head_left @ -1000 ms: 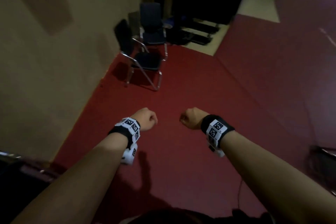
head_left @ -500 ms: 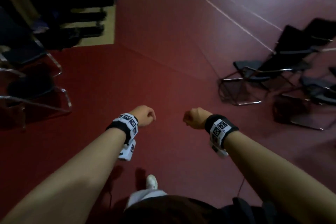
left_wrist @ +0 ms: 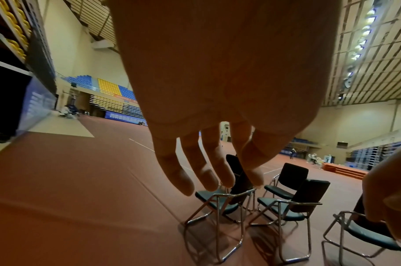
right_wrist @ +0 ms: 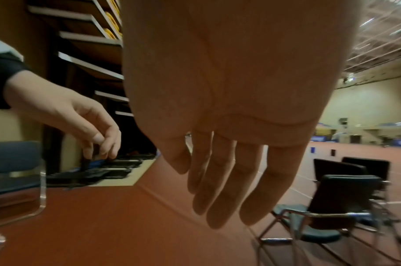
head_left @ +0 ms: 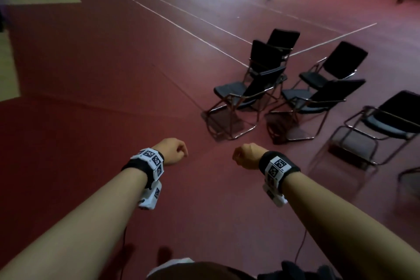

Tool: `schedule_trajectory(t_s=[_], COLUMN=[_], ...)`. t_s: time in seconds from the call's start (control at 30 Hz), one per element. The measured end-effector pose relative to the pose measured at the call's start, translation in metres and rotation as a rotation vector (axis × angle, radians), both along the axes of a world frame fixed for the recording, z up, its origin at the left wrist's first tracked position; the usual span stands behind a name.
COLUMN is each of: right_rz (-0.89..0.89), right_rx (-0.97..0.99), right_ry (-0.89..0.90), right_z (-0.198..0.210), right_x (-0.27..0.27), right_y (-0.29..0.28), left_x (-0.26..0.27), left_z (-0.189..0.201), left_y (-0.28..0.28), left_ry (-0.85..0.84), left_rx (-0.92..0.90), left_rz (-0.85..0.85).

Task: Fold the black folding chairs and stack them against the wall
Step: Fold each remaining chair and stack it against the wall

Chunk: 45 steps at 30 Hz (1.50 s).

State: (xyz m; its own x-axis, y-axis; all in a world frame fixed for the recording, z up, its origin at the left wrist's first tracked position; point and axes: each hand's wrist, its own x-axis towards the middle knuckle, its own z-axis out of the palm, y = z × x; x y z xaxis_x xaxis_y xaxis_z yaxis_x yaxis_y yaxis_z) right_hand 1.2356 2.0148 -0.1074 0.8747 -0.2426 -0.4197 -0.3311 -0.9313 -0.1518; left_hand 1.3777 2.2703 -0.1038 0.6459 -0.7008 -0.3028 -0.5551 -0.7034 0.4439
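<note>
Both hands hang in the air above the red floor, side by side and apart, each holding nothing. The left hand and the right hand dangle with fingers loosely curled downward; the wrist views show the fingers relaxed. The black folding chairs stand unfolded in a cluster at about two o'clock from the hands, well apart from them, their chrome frames resting on the floor.

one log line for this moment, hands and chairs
left hand: empty, fingers loose | right hand: empty, fingers loose | black metal-framed folding chairs: unfolded on red floor, untouched
</note>
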Motion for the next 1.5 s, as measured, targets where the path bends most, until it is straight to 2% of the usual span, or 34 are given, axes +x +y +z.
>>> schedule_trajectory(t_s=[0.13, 0.17, 0.23, 0.27, 0.43, 0.47, 0.53, 0.57, 0.63, 0.67, 0.73, 0.77, 0.83, 0.87, 0.93, 0.97, 1.03, 1.07, 1.13, 1.17, 1.33, 1.37, 1.43, 1.47, 1.5], right_rz=[-0.126, -0.116, -0.194, -0.189, -0.337, -0.348, -0.396, -0.418, -0.443, -0.455, -0.459, -0.466, -0.436, -0.427, -0.405, -0.396, -0.383, -0.394, -0.369, -0.369, -0.298, -0.302, -0.3, -0.322, -0.329], right_rx=[0.024, 0.026, 0.067, 0.081, 0.116, 0.124, 0.134, 0.144, 0.157, 0.176, 0.185, 0.195, 0.213, 0.236, 0.258, 0.25, 0.251, 0.264, 0.259, 0.284, 0.236, 0.243, 0.201, 0.196, 0.169], right_ry=[-0.025, -0.017, 0.027, 0.043, 0.129, 0.137, 0.174, 0.187, 0.207, 0.212, 0.192, 0.197, 0.187, 0.191, 0.182, 0.189, 0.196, 0.198, 0.202, 0.192, 0.205, 0.2, 0.187, 0.182, 0.177], right_z=[-0.02, -0.02, -0.039, -0.043, -0.079, -0.08, -0.097, -0.098, -0.114, -0.114, -0.133, -0.132, -0.145, -0.142, -0.158, -0.151, -0.165, -0.16, -0.161, -0.157, -0.161, -0.154, -0.16, -0.156, -0.152], right_x=[0.035, 0.032, 0.038, 0.034, 0.028, 0.024, 0.031, 0.025, 0.046, 0.044, 0.077, 0.078, 0.116, 0.12, 0.159, 0.166, 0.196, 0.197, 0.242, 0.244, 0.358, 0.365, 0.422, 0.424, 0.451], right_y=[-0.04, -0.04, -0.062, -0.061, -0.122, -0.123, -0.163, -0.164, -0.207, -0.21, -0.258, -0.258, -0.307, -0.304, -0.355, -0.359, -0.397, -0.396, -0.423, -0.423, -0.47, -0.469, -0.492, -0.492, -0.501], left_x=[0.063, 0.061, 0.089, 0.086, 0.119, 0.118, 0.14, 0.138, 0.168, 0.169, 0.208, 0.21, 0.25, 0.254, 0.29, 0.296, 0.322, 0.322, 0.357, 0.358, 0.454, 0.458, 0.515, 0.516, 0.544], left_z=[-0.017, -0.016, -0.032, -0.033, -0.067, -0.064, -0.077, -0.077, -0.082, -0.079, -0.08, -0.076, -0.072, -0.072, -0.075, -0.069, -0.073, -0.073, -0.074, -0.073, -0.099, -0.1, -0.117, -0.119, -0.121], left_y=[-0.044, -0.044, -0.078, -0.076, -0.161, -0.161, -0.206, -0.206, -0.249, -0.249, -0.293, -0.29, -0.335, -0.33, -0.376, -0.377, -0.407, -0.409, -0.432, -0.431, -0.468, -0.469, -0.498, -0.502, -0.515], left_ry=[0.013, 0.01, 0.035, 0.048, 0.095, 0.104, 0.12, 0.139, 0.131, 0.14, 0.117, 0.128, 0.119, 0.127, 0.099, 0.089, 0.089, 0.092, 0.077, 0.082, 0.089, 0.099, 0.086, 0.092, 0.101], left_rx=[0.009, 0.022, 0.053, 0.061, 0.092, 0.1, 0.123, 0.137, 0.159, 0.168, 0.179, 0.188, 0.213, 0.211, 0.212, 0.206, 0.231, 0.228, 0.234, 0.236, 0.274, 0.287, 0.281, 0.289, 0.296], left_rz=[-0.074, -0.076, -0.14, -0.142, -0.283, -0.285, -0.32, -0.312, -0.319, -0.311, -0.285, -0.269, -0.209, -0.19, -0.136, -0.136, -0.121, -0.122, -0.097, -0.092, -0.084, -0.094, -0.14, -0.161, -0.184])
